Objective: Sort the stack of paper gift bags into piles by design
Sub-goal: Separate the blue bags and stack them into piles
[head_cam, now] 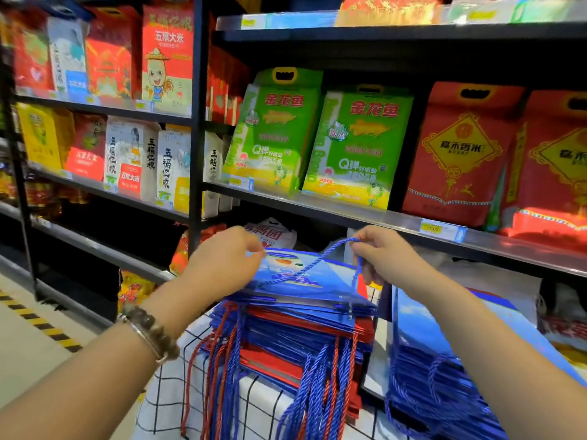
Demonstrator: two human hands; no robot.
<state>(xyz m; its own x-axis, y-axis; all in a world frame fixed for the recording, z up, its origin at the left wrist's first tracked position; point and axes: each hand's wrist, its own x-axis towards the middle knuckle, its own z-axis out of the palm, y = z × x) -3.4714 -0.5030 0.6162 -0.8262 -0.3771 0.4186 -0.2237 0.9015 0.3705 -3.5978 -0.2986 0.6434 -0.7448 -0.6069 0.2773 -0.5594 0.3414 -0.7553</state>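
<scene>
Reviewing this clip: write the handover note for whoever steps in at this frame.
Hands: left hand pinches the far edge of the top blue bag; right hand pinches its blue rope handle. The bag tilts up off the mixed stack on the checked cloth.
Done: a blue pile lies to the right.
Left: place this bag there, then sort the remaining red and blue bags.

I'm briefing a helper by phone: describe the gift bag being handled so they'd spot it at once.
On the checked cloth below the rice shelves sits a mixed red-and-blue stack. The top bag is it: blue, and the only one tilted up, left hand holding its edge, right hand pinching its rope handle.
</scene>
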